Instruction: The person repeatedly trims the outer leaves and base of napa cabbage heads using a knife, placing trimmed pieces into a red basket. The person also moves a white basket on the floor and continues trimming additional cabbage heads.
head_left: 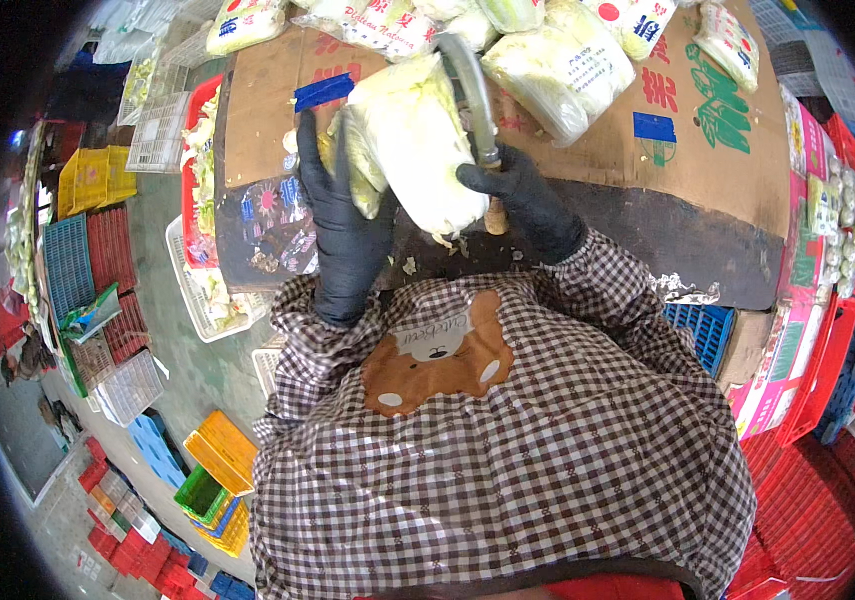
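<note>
A napa cabbage (420,142) lies before me over the cardboard-covered table (262,82), its pale base towards me. My left hand (352,232), in a black glove, is at its left side with the fingers spread. A loose outer leaf (364,176) hangs between that hand and the head. My right hand (529,199), also gloved in black, grips a curved-blade knife (476,97) by its wooden handle (496,217). The right thumb rests against the cabbage near its base. The blade points away from me along the cabbage's right side.
Bagged cabbages (562,71) lie along the table's far side. Left of the table, a red crate (199,217) and a white basket (236,322) hold leaf trimmings. Pink cartons (765,367) and stacked red crates (810,495) stand on the right. Yellow crates (225,450) sit on the floor.
</note>
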Action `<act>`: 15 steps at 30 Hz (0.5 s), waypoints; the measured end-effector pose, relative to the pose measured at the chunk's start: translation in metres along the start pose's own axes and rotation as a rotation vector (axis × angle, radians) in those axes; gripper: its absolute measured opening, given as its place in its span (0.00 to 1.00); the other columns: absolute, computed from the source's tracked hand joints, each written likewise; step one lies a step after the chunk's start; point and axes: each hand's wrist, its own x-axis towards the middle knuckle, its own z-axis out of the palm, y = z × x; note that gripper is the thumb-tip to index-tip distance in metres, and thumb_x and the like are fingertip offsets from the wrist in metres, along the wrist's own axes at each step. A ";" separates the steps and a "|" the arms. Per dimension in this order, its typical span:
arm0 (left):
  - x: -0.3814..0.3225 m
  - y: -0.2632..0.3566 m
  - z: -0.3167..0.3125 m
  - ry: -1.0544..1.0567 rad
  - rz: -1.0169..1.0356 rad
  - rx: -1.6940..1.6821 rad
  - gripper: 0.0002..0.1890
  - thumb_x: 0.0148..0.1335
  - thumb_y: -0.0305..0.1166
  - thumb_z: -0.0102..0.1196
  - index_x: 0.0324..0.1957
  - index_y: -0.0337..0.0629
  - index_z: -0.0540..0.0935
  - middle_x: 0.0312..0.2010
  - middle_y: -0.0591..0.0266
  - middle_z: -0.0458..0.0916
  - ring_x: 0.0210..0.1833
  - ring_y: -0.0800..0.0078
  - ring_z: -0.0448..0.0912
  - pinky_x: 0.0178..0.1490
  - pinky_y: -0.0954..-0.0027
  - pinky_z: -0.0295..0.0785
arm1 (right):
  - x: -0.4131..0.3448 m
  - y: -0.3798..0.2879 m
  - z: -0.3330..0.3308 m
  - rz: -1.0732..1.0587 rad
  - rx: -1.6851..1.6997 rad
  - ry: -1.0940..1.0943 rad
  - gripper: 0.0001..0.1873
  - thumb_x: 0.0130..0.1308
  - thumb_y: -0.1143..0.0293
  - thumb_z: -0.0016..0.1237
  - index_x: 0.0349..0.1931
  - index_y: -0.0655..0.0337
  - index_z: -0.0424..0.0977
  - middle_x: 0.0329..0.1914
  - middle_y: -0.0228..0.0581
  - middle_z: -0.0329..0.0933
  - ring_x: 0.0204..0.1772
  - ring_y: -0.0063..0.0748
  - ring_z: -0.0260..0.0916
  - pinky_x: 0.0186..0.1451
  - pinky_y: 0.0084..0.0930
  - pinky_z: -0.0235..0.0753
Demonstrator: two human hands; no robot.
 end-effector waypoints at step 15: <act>-0.033 0.013 0.015 -0.041 -0.761 -1.138 0.32 0.54 0.29 0.48 0.58 0.43 0.47 0.50 0.56 0.61 0.49 0.69 0.65 0.50 0.71 0.64 | -0.006 0.005 0.021 -0.487 -0.928 0.079 0.33 0.47 0.63 0.54 0.54 0.58 0.57 0.50 0.45 0.64 0.48 0.36 0.67 0.47 0.26 0.67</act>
